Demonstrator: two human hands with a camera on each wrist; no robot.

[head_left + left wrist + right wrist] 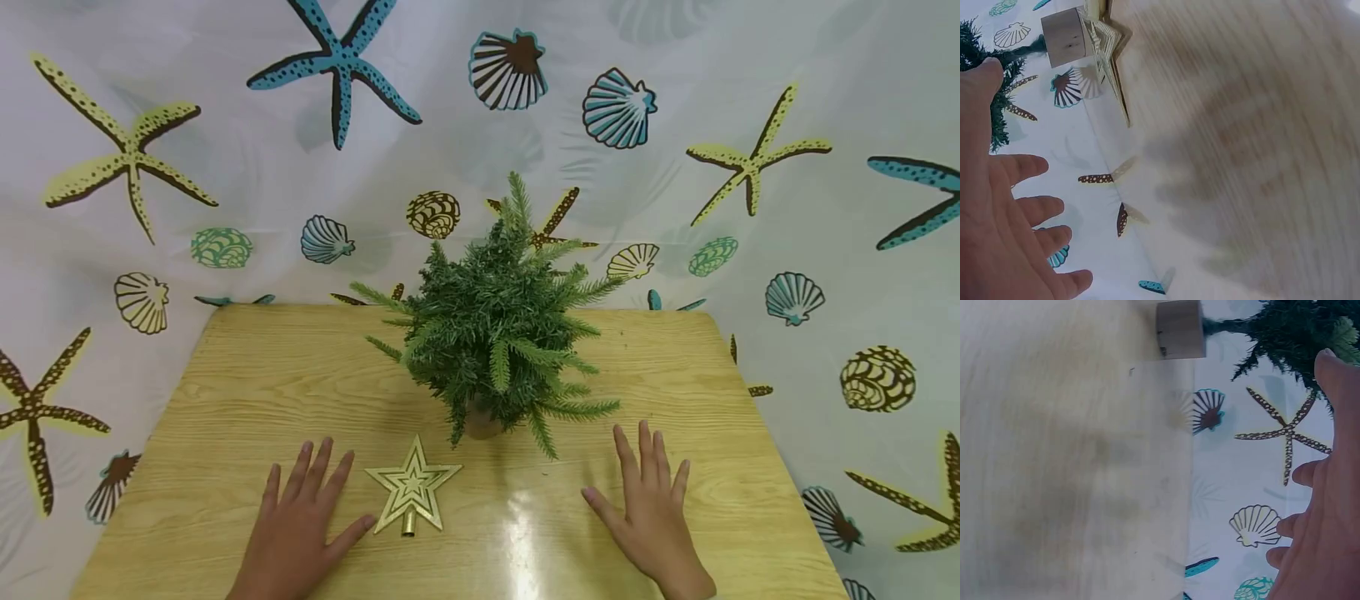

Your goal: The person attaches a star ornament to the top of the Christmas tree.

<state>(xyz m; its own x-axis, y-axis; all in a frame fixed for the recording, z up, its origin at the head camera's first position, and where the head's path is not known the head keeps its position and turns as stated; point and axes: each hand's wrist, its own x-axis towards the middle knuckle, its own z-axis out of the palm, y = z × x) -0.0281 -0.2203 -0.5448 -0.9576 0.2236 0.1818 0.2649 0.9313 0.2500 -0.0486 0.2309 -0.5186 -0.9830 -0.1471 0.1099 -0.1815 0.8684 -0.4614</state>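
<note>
**Between the left hand (296, 521) and the right hand (651, 521), a gold star (412, 483) and a green tree (498, 321)**

Above or upon the wooden table (262, 375), both of the person's hands are free of any load: the fingers are straight and fanned apart, the thumbs angled inward, and neither hand grasps anything. Whether the palms touch the wood cannot be told.

Just to the right of the left hand lies the gold star, flat on the table, its outlines nested one inside another. Its short tubular socket (408, 523) points toward the person. In the head view one lower point of the star sits right beside the tip of the left thumb; whether they meet there is unclear, though in the left wrist view the star appears apart from the hand.

Beyond the star, farther forward than both hands and between them, the tree stands upright on a wood-coloured base (482, 422). Dark needles fill its middle, and paler sprigs (577, 408) stick out around it, the lowest on the right reaching near the fingertips of the right hand. Between the star and the right hand, a bright patch of light (521, 542) shines on the table.

Past the fingertips and to either side hangs a white cloth (225, 42) printed with starfish and shells.
</note>
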